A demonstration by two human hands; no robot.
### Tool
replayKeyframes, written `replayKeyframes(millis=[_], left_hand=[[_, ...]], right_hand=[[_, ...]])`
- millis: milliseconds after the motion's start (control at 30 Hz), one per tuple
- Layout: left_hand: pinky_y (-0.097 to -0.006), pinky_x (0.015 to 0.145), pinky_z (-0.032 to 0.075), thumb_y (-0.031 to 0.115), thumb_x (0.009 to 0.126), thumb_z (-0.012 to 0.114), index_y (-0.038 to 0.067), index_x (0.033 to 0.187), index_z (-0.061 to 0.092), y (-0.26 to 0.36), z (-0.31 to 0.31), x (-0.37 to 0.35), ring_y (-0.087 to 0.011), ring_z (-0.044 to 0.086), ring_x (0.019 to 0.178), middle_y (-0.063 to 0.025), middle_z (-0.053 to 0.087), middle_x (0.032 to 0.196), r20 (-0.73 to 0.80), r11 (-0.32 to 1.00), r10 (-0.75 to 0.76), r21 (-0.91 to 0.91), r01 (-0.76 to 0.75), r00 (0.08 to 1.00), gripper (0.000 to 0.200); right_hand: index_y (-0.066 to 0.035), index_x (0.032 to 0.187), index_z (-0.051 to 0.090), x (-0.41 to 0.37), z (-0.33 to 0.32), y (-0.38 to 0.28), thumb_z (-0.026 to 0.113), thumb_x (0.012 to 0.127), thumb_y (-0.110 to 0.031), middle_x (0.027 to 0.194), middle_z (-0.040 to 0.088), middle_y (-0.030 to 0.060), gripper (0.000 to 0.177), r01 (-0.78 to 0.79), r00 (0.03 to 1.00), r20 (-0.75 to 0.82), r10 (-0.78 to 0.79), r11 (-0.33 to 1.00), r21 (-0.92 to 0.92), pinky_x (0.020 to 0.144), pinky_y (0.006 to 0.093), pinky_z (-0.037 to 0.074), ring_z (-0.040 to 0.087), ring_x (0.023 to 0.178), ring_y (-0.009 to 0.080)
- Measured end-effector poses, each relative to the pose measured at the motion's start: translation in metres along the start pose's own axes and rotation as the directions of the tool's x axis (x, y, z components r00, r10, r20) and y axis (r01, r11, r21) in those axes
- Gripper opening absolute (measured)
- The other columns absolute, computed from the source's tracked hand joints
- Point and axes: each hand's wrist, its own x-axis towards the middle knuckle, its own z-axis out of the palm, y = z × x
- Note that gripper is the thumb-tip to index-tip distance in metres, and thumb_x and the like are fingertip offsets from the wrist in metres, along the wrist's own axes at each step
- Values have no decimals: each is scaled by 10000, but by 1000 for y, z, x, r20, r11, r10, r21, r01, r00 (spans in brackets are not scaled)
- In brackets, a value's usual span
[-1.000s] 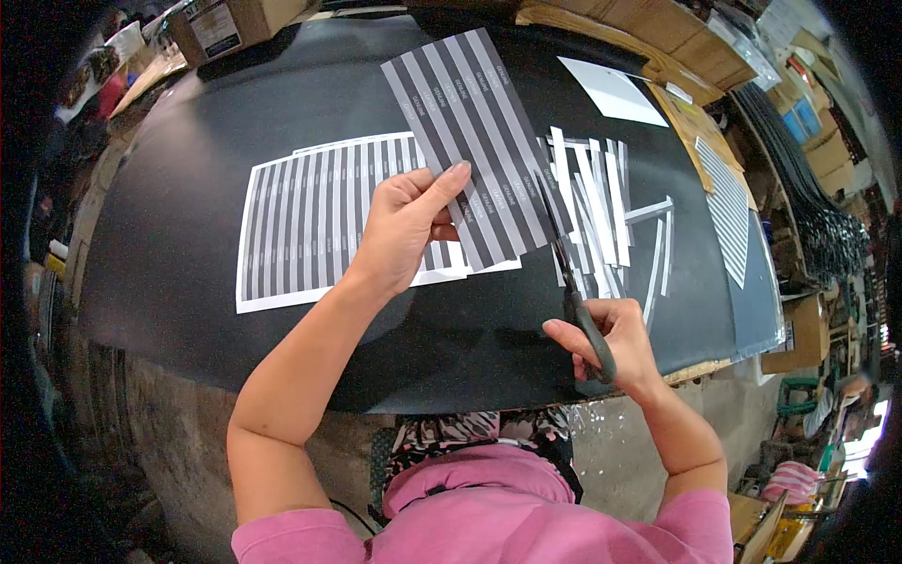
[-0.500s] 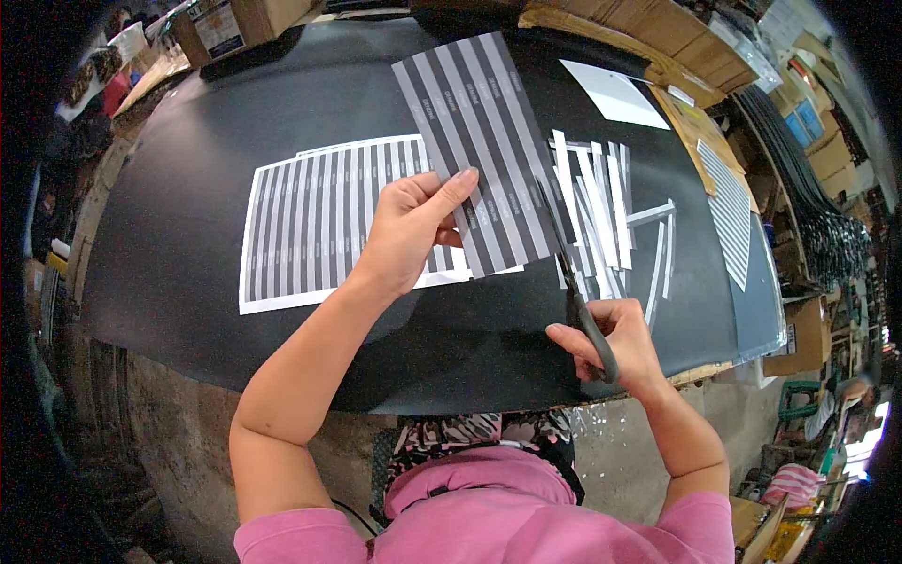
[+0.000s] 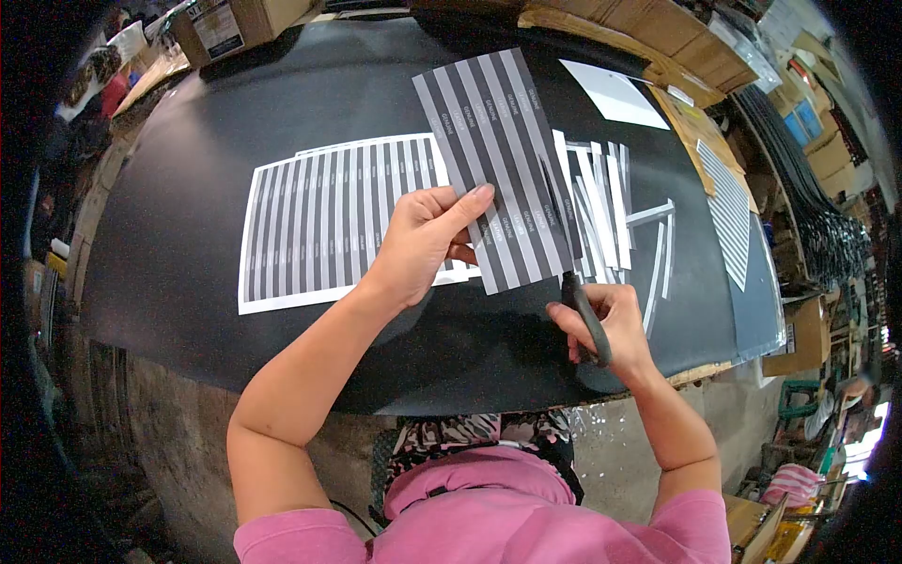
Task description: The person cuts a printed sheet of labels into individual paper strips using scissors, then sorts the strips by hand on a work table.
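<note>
My left hand (image 3: 425,240) pinches the lower left edge of a striped sheet (image 3: 498,160), black and grey with small printed lettering. The sheet is raised above the table and tilted. In my right hand (image 3: 609,334) are black-handled scissors (image 3: 590,324), with fingers in the loops. Their blades reach up along the sheet's right edge, where a narrow strip stands partly apart from it. Beneath and left of the raised sheet, more striped sheets (image 3: 310,226) with white borders lie stacked. Right of the scissors, several cut strips (image 3: 615,211) lie in a loose heap.
The black tabletop (image 3: 178,254) spreads under everything. A white sheet (image 3: 615,94) lies at the back right, and another striped sheet (image 3: 725,211) near the right edge. Cardboard boxes (image 3: 658,42) line the far side. Black strips (image 3: 803,188) hang at the right.
The held sheet and my left hand have shifted right and slightly down. My right hand has moved slightly up, and the scissor blades now lie along the sheet's right edge.
</note>
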Motion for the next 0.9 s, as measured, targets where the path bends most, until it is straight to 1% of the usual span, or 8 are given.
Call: replayKeyframes(millis=[100, 200, 267, 300, 700, 800, 867, 900], left_hand=[[-187, 429, 439, 285, 882, 582, 34, 852, 612, -1, -2, 1, -60, 583, 533, -33, 630, 702, 9, 1000, -1, 3, 1, 1000, 255], [-191, 495, 494, 288, 881, 584, -4, 873, 621, -2, -3, 1, -89, 622, 594, -76, 651, 747, 36, 1000, -12, -23, 13, 999, 294], [-181, 423, 418, 290, 879, 587, 44, 844, 607, -3, -1, 1, -52, 573, 532, -22, 624, 694, 5, 1000, -16, -5, 16, 1000, 250], [-181, 423, 418, 290, 879, 587, 44, 844, 607, -3, -1, 1, -52, 573, 532, -22, 624, 694, 5, 1000, -16, -5, 16, 1000, 250], [-215, 473, 494, 271, 886, 577, 31, 857, 597, -6, -3, 2, -81, 611, 580, -43, 636, 722, 31, 998, -28, -49, 30, 999, 243], [-222, 489, 501, 267, 888, 574, 9, 881, 613, -7, -1, 1, -77, 610, 601, -46, 638, 732, -14, 999, 28, 29, -27, 1000, 262], [-220, 513, 503, 272, 889, 573, -12, 914, 627, -9, -3, 2, -69, 604, 617, -45, 638, 736, -42, 957, 164, 248, -148, 986, 290], [-220, 513, 503, 272, 889, 573, -12, 914, 627, -9, -3, 2, -69, 604, 617, -45, 638, 736, -39, 957, 163, 248, -149, 986, 290]], right_hand=[[-20, 527, 547, 0, 0, 1, 717, 742, -269, 438, 500, 13, 371, 15, 1000, -21, -16, 999, -42, 355, 228, 385, 514, 383, 83], [-15, 522, 549, 0, 1, 4, 719, 741, -278, 436, 500, 15, 382, -14, 999, -36, 14, 1000, -11, 349, 228, 379, 511, 377, 84], [-13, 525, 551, 0, 1, 3, 721, 740, -282, 436, 500, 14, 384, -5, 999, -40, 5, 1000, -3, 342, 230, 375, 513, 374, 86], [-13, 525, 551, -1, 2, 3, 721, 740, -282, 436, 500, 14, 384, -5, 999, -39, 5, 1000, -3, 342, 230, 375, 513, 374, 86], [-13, 511, 541, 2, 2, 7, 723, 750, -248, 429, 497, 19, 381, -41, 999, -30, 42, 999, 29, 338, 237, 383, 513, 364, 94], [-9, 541, 562, 5, 1, 4, 719, 753, -249, 449, 511, 22, 357, -50, 999, 15, 50, 998, 23, 349, 238, 391, 529, 386, 100], [0, 590, 588, 4, 0, 0, 714, 754, -247, 490, 539, 33, 322, -92, 993, 85, 86, 993, 76, 370, 238, 403, 548, 420, 107], [0, 590, 588, 5, 0, 0, 714, 754, -247, 490, 539, 33, 322, -92, 993, 83, 86, 993, 77, 370, 238, 403, 548, 420, 107]])
